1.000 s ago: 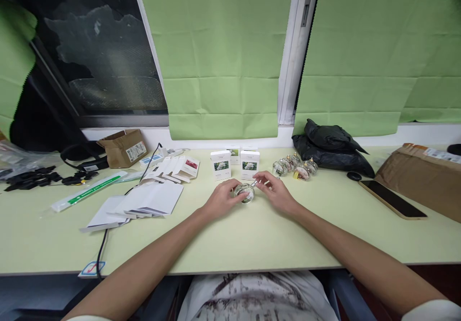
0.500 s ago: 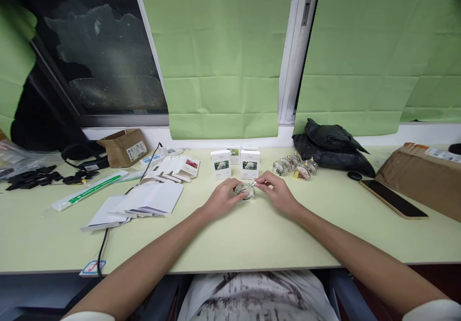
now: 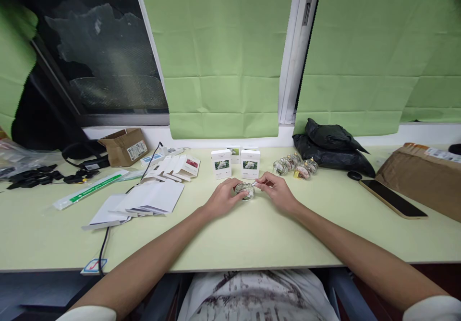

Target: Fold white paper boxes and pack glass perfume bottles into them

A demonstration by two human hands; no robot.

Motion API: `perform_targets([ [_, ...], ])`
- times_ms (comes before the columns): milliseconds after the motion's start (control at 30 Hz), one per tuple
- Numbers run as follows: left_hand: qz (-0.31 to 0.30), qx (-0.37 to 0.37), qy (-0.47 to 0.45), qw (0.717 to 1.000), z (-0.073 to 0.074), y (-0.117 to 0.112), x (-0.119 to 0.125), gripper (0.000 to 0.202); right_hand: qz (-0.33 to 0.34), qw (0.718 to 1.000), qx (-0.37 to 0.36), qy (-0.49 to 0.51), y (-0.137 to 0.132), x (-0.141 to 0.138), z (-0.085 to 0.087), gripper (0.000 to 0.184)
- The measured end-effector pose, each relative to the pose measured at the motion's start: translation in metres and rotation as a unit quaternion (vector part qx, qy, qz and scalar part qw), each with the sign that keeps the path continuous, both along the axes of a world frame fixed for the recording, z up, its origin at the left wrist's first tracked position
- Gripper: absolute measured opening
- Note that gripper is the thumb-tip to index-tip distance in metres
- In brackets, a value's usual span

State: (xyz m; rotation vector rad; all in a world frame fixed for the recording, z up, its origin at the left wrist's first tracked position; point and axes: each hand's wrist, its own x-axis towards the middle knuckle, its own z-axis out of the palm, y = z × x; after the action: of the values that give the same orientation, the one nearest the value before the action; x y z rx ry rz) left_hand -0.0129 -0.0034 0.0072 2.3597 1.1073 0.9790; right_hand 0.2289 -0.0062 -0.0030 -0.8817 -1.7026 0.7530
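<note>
My left hand [image 3: 224, 197] is curled around a small round clear glass bottle [image 3: 245, 190] resting on the pale green table [image 3: 237, 239]. The thumb and forefinger of my right hand [image 3: 276, 192] are pinched on the bottle's small silvery cap end, on its right side. Just behind my hands stand three small white boxes with flower pictures [image 3: 250, 163]. A cluster of several similar glass bottles [image 3: 296, 165] lies to their right.
Flat white unfolded cartons [image 3: 144, 200] lie at the left with a black cable [image 3: 108, 225] across them. Also on the table: a brown cardboard box [image 3: 124, 147], black plastic bags [image 3: 333, 149], a phone [image 3: 392, 198] and a brown parcel [image 3: 423, 177]. Green blinds cover the window behind.
Both hands have stayed on the bottle, with the bottle shifted slightly up and away from me; my right fingers have closed tighter on the cap end.
</note>
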Motion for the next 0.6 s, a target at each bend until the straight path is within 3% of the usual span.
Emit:
perform_targets([
  [600, -0.004, -0.017, 0.002, 1.0, 0.0014, 0.0026, 0.0002, 0.035, -0.035, 0.992, 0.083, -0.085, -0.0084, -0.002, 0.0067, 0.014],
])
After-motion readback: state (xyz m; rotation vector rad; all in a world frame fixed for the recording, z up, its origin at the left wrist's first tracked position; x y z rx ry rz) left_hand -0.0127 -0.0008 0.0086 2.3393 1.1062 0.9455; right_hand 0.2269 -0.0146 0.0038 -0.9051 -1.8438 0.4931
